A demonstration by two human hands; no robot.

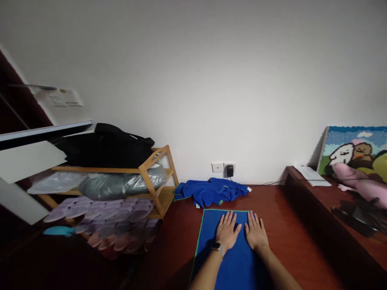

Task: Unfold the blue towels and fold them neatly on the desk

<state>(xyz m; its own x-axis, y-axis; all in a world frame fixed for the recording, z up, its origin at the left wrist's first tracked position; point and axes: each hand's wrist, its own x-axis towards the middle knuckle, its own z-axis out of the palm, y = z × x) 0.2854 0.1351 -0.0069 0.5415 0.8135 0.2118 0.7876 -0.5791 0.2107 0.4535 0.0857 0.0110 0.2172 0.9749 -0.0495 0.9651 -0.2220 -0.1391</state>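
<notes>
A blue cloth (232, 270) with green edging lies flat on the reddish-brown wooden tabletop (290, 217). My left hand (227, 233) rests on it palm down, fingers stretched out, with a watch on the wrist. Beside it my right hand (255, 233) also lies flat near the cloth's right edge, fingers extended toward the far edge. Neither hand grips anything. Just beyond the cloth, against the wall, is a crumpled heap of blue cloths (208, 191) with small white tags. The near end of the flat cloth runs out of view.
A wooden rack (169, 193) at left holds a black bag (111, 147), plastic-wrapped items and several slippers (105, 209). A black charger (230, 170) sits in the wall socket. On the raised surface at right are a pink plush toy (359, 183), a paper sheet (313, 176) and a tufted picture (341, 145).
</notes>
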